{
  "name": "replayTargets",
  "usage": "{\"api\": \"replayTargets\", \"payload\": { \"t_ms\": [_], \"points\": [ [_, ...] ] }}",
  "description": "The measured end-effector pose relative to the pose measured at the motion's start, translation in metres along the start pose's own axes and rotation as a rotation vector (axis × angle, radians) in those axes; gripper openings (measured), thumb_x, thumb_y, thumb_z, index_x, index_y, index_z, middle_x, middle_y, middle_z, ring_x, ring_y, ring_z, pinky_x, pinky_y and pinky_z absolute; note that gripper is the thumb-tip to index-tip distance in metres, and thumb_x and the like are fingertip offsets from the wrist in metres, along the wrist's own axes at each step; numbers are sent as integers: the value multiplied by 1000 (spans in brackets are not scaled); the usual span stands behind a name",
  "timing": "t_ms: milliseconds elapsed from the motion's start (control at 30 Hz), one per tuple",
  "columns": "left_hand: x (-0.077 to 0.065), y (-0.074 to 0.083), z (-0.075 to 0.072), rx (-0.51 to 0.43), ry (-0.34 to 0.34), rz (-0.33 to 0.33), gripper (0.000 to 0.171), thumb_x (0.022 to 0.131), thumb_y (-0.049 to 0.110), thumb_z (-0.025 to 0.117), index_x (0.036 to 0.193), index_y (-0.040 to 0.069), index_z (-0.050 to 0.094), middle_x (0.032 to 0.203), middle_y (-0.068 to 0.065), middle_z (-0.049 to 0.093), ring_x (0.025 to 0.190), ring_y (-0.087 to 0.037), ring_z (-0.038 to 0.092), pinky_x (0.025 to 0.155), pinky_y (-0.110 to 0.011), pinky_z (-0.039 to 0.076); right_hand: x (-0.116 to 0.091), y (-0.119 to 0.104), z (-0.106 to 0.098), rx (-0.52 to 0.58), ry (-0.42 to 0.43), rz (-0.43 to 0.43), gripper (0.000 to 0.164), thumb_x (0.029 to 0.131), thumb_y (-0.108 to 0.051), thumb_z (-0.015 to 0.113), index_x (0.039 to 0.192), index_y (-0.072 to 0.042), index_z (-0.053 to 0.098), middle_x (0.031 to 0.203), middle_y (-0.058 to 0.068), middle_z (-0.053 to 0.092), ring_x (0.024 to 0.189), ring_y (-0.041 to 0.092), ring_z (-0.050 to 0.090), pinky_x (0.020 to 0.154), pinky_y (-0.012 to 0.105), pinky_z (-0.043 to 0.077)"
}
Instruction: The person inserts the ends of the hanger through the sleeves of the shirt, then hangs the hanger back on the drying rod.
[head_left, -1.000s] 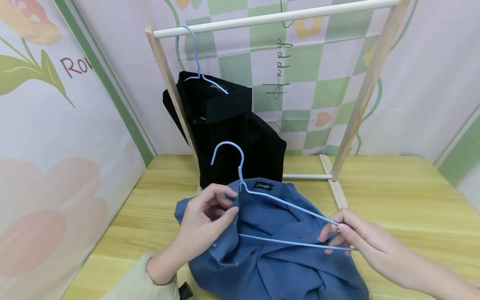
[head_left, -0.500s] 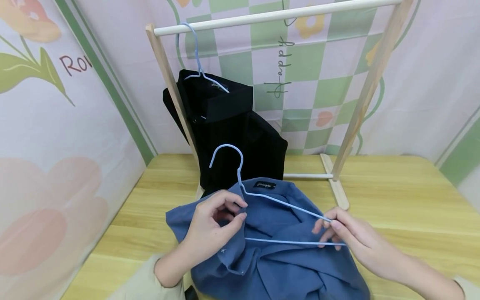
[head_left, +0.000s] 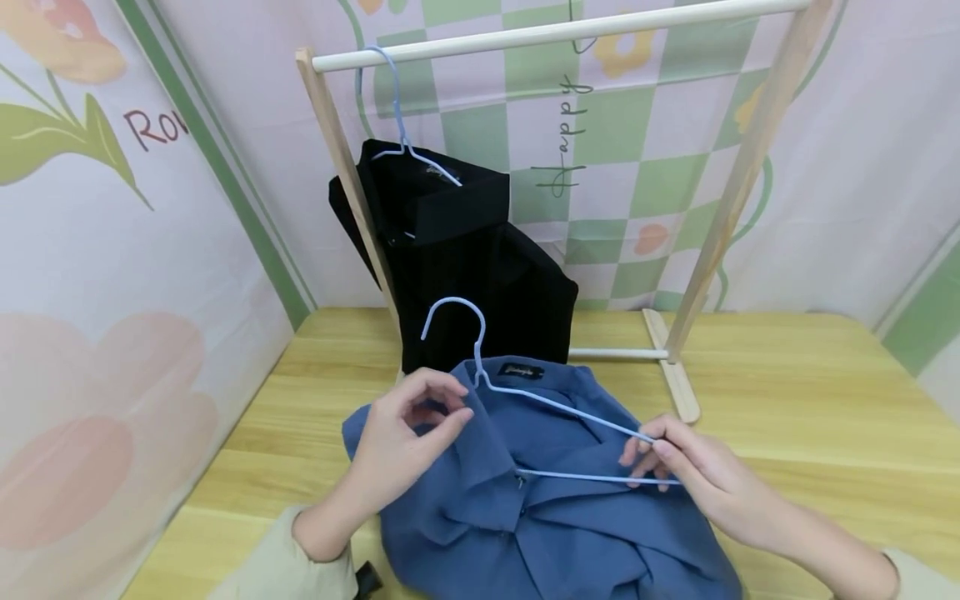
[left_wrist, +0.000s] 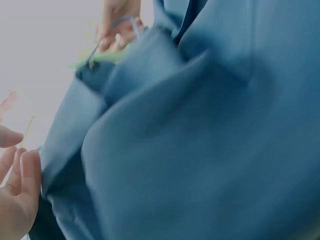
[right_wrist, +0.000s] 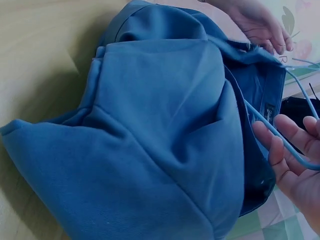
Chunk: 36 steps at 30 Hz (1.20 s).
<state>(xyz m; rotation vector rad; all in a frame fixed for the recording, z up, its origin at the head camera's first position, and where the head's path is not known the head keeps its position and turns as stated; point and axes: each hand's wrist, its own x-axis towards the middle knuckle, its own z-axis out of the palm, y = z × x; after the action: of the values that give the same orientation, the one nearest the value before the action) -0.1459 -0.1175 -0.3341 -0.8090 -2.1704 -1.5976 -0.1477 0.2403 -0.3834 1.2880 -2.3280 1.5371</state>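
Observation:
A blue collared shirt (head_left: 592, 542) lies rumpled on the table, its neck opening toward the rack. Through that opening runs a light blue wire hanger (head_left: 566, 408), hook upward, its left end hidden inside the cloth. My right hand (head_left: 701, 467) pinches the hanger's exposed right end between thumb and fingers; the right wrist view shows the fingers (right_wrist: 277, 150) around the wire. Beside the collar's left side is my left hand (head_left: 408, 425), fingers loosely bent and a gap between thumb and fingertips. In the left wrist view its fingers (left_wrist: 30, 175) are next to the cloth, gripping none of it.
Behind the blue shirt stands a wooden rack with a white top rod (head_left: 555, 33). On the rod's left end, a black shirt (head_left: 480, 275) hangs from another blue hanger (head_left: 397, 100). The rack's right foot (head_left: 675, 375) rests on the wooden table (head_left: 810, 400).
My left hand moved right with the collar edge, then back left, apart from it. The collar front now lies flatter and farther right. My right hand and the hanger end shifted slightly left.

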Motion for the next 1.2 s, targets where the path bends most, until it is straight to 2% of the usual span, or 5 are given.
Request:
{"api": "replayTargets", "payload": {
  "t_ms": [300, 467, 600, 800, 1200],
  "points": [
    [7, -10, -15, 102, 147, 22, 16, 89, -6, 74, 103, 1, 71, 111, -12, 65, 105, -19, 61, 86, -34, 55, 0, 5, 5, -24, 10, -52, 39, 102, 20, 32, 119, -6, 55, 108, 2, 68, 92, 10, 70, 67, 25, 54],
    [8, -11, -20, 226, 1, -167, 35, 92, 13, 78, 127, 13, 70, 128, -1, 66, 119, -19, 59, 97, -51, 48, -1, 4, 5, -39, 21, -69, 39, 101, 21, 33, 118, -5, 56, 108, 2, 68, 91, 9, 70, 67, 24, 53],
    [7, -11, -20, 172, -143, -252, 35, 97, 20, 74, 130, 15, 69, 124, 2, 69, 115, -17, 63, 100, -46, 49, 2, 1, 6, -69, 29, -65, 40, 101, 21, 34, 119, -7, 57, 108, 1, 68, 91, 9, 70, 66, 24, 52],
    [5, -9, -16, 102, -209, -200, 21, 103, 20, 65, 121, 15, 74, 122, 8, 70, 115, -14, 61, 97, -38, 50, 10, -5, 7, -132, 6, -75, 39, 102, 18, 38, 121, -10, 57, 109, 0, 68, 90, 11, 70, 65, 25, 54],
    [4, -11, -11, 82, -40, -21, 14, 99, 3, 66, 106, 4, 78, 116, -5, 74, 120, -20, 65, 101, -32, 50, 19, -19, -2, -168, 6, -30, 41, 101, 17, 41, 121, -14, 60, 106, 0, 70, 92, 11, 69, 73, 25, 57]
  ]
}}
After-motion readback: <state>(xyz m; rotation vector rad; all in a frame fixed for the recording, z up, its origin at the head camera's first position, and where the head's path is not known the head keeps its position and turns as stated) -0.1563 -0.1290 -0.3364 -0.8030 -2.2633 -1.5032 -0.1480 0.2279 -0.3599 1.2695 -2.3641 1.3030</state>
